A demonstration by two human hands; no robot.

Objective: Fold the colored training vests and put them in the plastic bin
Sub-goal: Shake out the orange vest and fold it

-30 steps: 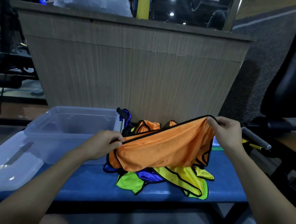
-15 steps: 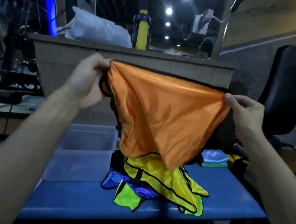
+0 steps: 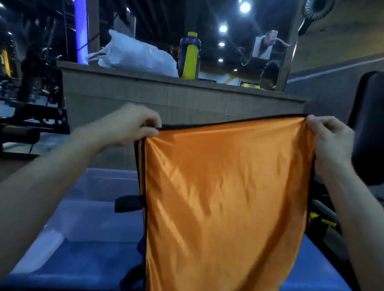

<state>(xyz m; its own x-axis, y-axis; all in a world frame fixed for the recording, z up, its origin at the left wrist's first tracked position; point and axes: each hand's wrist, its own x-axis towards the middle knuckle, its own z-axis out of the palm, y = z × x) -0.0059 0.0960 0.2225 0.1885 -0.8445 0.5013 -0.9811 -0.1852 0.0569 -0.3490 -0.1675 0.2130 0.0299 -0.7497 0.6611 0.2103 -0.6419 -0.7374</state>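
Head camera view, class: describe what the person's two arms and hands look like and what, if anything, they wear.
Both forearms are bare right up to the picture's edge, with no sleeves in view. The left hand and the right hand wear no gloves, and no rings, watch or wristbands can be seen, though the picture is slightly blurred.

text: none legible | labels: none | signs: none

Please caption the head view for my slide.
Both hands, left hand and right hand, hold shiny orange vest over blue bench.
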